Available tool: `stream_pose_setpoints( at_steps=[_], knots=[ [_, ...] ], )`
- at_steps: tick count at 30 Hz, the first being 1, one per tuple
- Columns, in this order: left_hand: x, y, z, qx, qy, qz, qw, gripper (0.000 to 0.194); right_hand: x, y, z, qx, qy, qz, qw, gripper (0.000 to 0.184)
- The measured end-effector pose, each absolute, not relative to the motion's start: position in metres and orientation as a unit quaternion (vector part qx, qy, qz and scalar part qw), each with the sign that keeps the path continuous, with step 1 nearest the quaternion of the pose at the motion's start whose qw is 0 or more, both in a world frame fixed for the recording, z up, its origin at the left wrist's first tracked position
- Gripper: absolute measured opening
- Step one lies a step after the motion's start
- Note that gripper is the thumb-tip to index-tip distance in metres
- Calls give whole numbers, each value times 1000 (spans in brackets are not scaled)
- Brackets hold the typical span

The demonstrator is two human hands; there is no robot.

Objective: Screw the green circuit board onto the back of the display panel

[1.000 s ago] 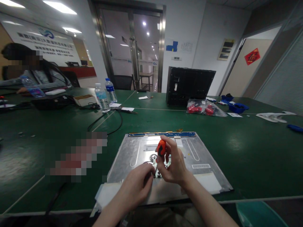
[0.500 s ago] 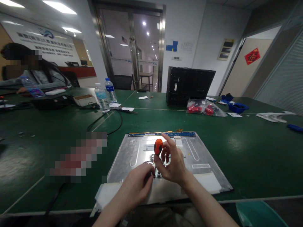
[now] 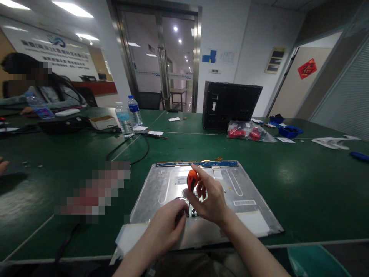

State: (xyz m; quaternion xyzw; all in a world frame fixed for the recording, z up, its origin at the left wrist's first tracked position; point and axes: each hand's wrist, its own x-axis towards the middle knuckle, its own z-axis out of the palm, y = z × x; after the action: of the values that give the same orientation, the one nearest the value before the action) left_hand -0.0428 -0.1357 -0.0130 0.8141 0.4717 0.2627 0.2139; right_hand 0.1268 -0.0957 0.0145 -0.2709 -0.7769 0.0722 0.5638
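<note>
My right hand grips an orange and black screwdriver by its handle. The index finger reaches over the top of the handle, and the shaft points down. Close to the shaft's lower end is my left hand, its fingers drawn together; what they pinch, if anything, is hidden. Both hands are over a flat silver display panel, which lies back side up with a blue circuit strip along its far edge. Beneath the fingers a small metal part shows only in part.
A black monitor housing stands at the back, with a clear bag of red items before it. Two water bottles and a black cable are left of centre. A person sits at far left; a hand shows at the left edge.
My right index finger has shifted left and slightly down over the screwdriver's top, and the handle has moved slightly. My left hand has barely moved. Another person's hand has appeared at the left edge.
</note>
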Motion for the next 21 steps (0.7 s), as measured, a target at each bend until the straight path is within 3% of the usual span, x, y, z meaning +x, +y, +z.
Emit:
stream_pose_setpoints(
  at_steps=[4, 16, 21],
  knots=[
    [-43, -135, -16, 816, 469, 266, 210, 16, 127, -98, 15, -252, -774, 104, 572, 64],
    [-43, -136, -11, 806, 477, 275, 219, 16, 126, -95, 16, -266, -769, 54, 579, 49],
    [-43, -136, -14, 810, 475, 272, 212, 17, 127, -99, 18, -257, -773, 89, 573, 61]
  ],
)
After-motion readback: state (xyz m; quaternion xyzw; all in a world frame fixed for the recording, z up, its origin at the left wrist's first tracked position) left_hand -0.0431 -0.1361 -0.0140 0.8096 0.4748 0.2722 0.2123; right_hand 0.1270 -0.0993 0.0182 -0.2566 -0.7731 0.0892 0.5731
